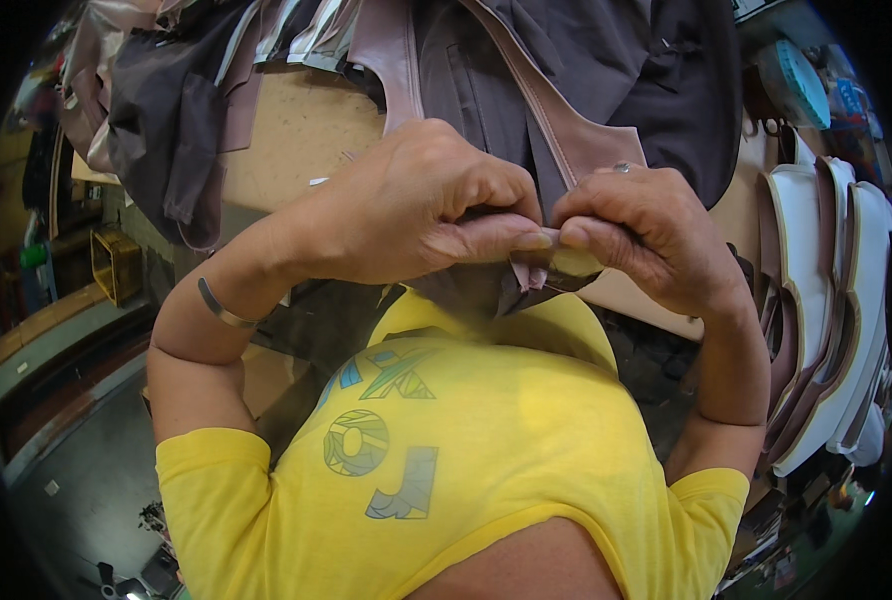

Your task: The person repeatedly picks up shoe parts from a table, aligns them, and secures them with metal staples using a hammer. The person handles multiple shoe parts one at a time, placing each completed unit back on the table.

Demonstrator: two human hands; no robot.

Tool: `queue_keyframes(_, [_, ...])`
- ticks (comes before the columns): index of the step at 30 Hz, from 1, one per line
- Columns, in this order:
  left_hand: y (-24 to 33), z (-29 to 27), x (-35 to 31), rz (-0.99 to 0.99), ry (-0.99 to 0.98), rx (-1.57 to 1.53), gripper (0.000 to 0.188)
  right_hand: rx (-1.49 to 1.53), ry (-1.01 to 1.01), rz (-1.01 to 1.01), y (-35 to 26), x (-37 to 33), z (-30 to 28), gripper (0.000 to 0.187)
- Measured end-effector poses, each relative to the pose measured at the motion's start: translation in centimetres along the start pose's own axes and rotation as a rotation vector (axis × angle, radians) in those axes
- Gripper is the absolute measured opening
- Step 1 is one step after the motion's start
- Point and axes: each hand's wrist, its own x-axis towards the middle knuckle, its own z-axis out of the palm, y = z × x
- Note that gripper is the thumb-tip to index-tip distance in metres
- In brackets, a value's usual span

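Note:
Close in front of my chest, my left hand [406,205] and my right hand [664,238] meet thumb to thumb. Both are closed, pinching the edge of a leather piece [530,276] with a pinkish, folded end and dark material around it. A thin thread seems to hang from that end. My fingers hide most of the pinched edge. Just beyond them on the table lies dark brown fabric [466,85] joined to a pinkish leather strip [566,120] with a stitched edge. Whether the pinched piece belongs to that fabric, I cannot tell.
The tan tabletop [306,130] shows between the pieces. Dark fabric [166,120] hangs over its left edge. At the right stand several layered white panels [806,250] with brown backs, below a light blue round object [794,85]. A yellow crate [116,265] sits at the left.

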Motion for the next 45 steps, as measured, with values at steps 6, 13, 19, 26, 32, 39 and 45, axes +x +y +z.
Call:
queue_keyframes(6, [-0.6,0.5,-0.2,-0.045,-0.022,-0.150,0.015,-0.085,-0.026,-0.037,-0.4,0.1,0.0,0.014])
queue_keyframes(13, [-0.9,-0.2,-0.5,-0.231,-0.101,-0.087,0.020,-0.195,0.025,-0.058,0.3,-0.2,1.0,0.014])
queue_keyframes(19, [-2.0,-0.8,-1.1,-0.414,-0.169,-0.327,0.021,-0.183,0.004,0.025,0.3,-0.3,1.0,0.012])
queue_keyframes(26, [-3.2,-1.4,-1.5,-0.351,-0.227,-0.503,0.017,-0.158,-0.017,0.004,0.4,-0.6,0.9,0.016])
queue_keyframes(32, [-1.6,-0.4,0.6,-0.176,-0.273,-0.200,0.014,-0.273,-0.002,-0.021,-0.1,-0.5,1.1,0.013])
queue_keyframes(39, [-1.1,1.3,0.1,-0.084,-0.062,0.057,0.020,-0.219,-0.018,0.003,0.5,-1.3,1.5,0.010])
queue_keyframes(45, [-1.6,1.4,-0.7,-0.015,-0.163,-0.043,0.015,-0.197,-0.166,0.122,-1.3,-1.3,1.7,0.009])
